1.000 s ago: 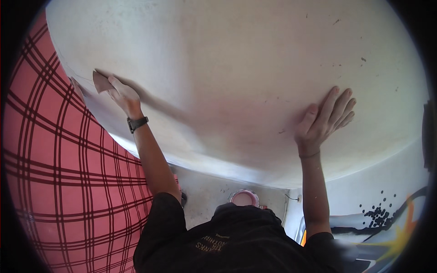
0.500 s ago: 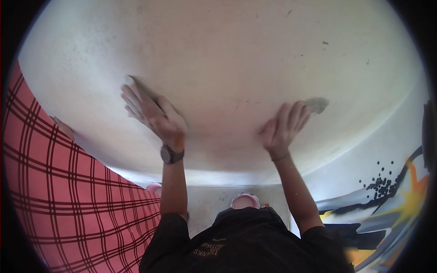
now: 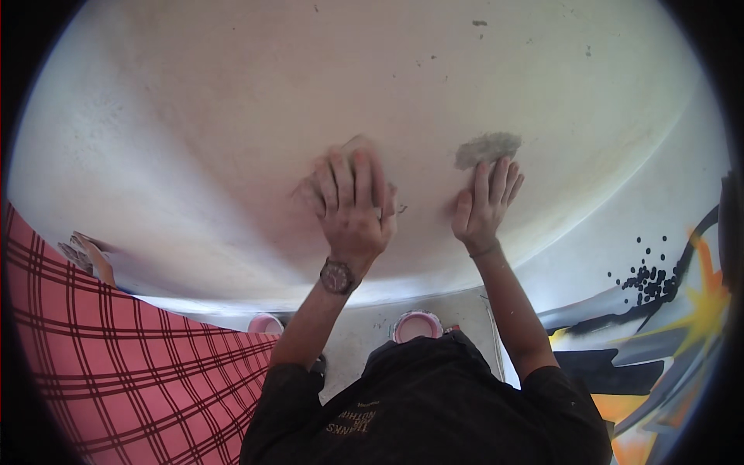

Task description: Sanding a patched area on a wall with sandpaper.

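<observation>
My left hand (image 3: 353, 205), with a dark wristwatch (image 3: 337, 276) at the wrist, presses flat against a large pale curved wall (image 3: 256, 93). A thin pale sheet (image 3: 358, 142), possibly sandpaper, shows just past its fingertips; the fingers and palm hide most of it. To the right, my right hand (image 3: 484, 201) lies on the same wall with fingers stretched out and nothing visible in it. Its fingertips reach the lower edge of a rough grey patch (image 3: 487, 150). Small dark marks dot the wall higher up.
At far left another person's hand (image 3: 99, 262) is on the wall with a greyish piece, beside a red plaid surface (image 3: 116, 349). Below stand a pink-white bucket (image 3: 418, 316) and a second pink bucket (image 3: 266, 324). A painted mural (image 3: 659, 310) covers the right.
My left hand has slid right along the wall with the sheet and turned more upright. My right hand rests just below the grey patch. The view has shifted; the other person's hand shows more.
</observation>
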{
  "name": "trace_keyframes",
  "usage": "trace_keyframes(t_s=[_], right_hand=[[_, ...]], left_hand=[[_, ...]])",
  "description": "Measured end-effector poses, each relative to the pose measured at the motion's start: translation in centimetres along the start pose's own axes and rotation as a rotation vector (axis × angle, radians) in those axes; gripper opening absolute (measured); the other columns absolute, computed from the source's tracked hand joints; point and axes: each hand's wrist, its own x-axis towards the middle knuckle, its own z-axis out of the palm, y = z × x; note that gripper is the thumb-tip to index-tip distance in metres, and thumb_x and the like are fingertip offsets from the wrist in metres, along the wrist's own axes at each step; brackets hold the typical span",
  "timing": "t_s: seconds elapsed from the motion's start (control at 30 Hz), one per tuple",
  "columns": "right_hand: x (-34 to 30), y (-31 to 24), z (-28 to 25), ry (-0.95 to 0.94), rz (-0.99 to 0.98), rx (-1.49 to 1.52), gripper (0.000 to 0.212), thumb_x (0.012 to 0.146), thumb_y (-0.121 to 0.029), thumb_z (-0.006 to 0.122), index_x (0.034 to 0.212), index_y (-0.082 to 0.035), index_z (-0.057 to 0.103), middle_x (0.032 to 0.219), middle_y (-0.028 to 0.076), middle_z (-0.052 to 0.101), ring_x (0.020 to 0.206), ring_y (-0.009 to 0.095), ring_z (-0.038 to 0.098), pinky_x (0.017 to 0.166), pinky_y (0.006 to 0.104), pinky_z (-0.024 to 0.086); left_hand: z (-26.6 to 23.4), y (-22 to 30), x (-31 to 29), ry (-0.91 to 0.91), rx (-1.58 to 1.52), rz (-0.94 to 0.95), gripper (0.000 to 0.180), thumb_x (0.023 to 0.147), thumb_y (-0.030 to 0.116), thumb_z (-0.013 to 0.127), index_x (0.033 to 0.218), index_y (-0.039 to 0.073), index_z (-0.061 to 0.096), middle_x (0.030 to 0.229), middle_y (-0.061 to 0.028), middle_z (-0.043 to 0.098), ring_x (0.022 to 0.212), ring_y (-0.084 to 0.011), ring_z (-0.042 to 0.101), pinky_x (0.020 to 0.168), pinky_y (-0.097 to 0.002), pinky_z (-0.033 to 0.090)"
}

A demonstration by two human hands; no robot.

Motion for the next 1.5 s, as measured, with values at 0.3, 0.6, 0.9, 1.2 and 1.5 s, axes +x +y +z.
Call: trace_keyframes(t_s=[0.3, 0.6, 0.9, 1.2, 1.5], right_hand=[[2.5, -2.0, -1.2, 0.018, 0.099, 0.131, 0.058, 0.096, -0.03, 0.034, 0.144, 0.003, 0.035, 0.153, 0.028, 0.02, 0.144, 0.045, 0.009, 0.115, 0.0566, 0.001], [6.3, -5.8, -2.2, -0.088, 0.002, 0.225, 0.058, 0.092, -0.029, 0.041, 0.141, 0.0, 0.042, 0.152, 0.026, 0.026, 0.144, 0.045, 0.011, 0.114, 0.0572, 0.0], [11.1, -14.6, -1.7, -0.129, 0.035, 0.342, 0.051, 0.087, -0.023, 0.05, 0.136, -0.012, 0.054, 0.151, 0.02, 0.033, 0.145, 0.042, 0.014, 0.114, 0.0565, -0.003], [10.0, -18.0, -0.2, -0.156, -0.14, 0.229, 0.048, 0.09, -0.027, 0.051, 0.137, -0.022, 0.055, 0.15, 0.009, 0.039, 0.144, 0.037, 0.02, 0.115, 0.0541, -0.002], [6.6, -14.8, 0.1, -0.056, 0.032, 0.182, 0.049, 0.088, -0.024, 0.047, 0.136, -0.019, 0.056, 0.149, 0.012, 0.039, 0.143, 0.036, 0.024, 0.116, 0.0535, 0.003]], left_hand=[[1.1, 5.6, -0.7, -0.082, -0.101, 0.146, 0.055, 0.091, 0.037, 0.048, 0.144, 0.022, 0.044, 0.153, -0.0009, 0.035, 0.143, -0.0191, 0.027, 0.117, -0.0472, 0.006], [-2.0, 1.5, 0.1, -0.1, -0.09, 0.134, 0.054, 0.09, 0.035, 0.052, 0.142, 0.019, 0.047, 0.149, -0.0027, 0.04, 0.139, -0.0225, 0.033, 0.115, -0.0479, 0.016], [-3.2, -6.9, -4.2, 0.115, -0.042, -0.244, 0.064, 0.088, 0.03, 0.054, 0.143, 0.002, 0.038, 0.151, -0.0224, 0.031, 0.141, -0.0445, 0.022, 0.113, -0.0585, 0.014], [-7.1, -14.6, -2.1, 0.252, 0.043, -0.303, 0.061, 0.096, 0.023, 0.037, 0.148, -0.005, 0.02, 0.154, -0.0266, 0.018, 0.144, -0.0448, 0.01, 0.115, -0.0559, 0.006], [-6.1, -14.4, -2.8, 0.396, -0.007, -0.442, 0.06, 0.097, 0.016, 0.037, 0.148, -0.008, 0.016, 0.155, -0.0276, 0.013, 0.145, -0.0407, 0.012, 0.117, -0.0482, 0.01]])
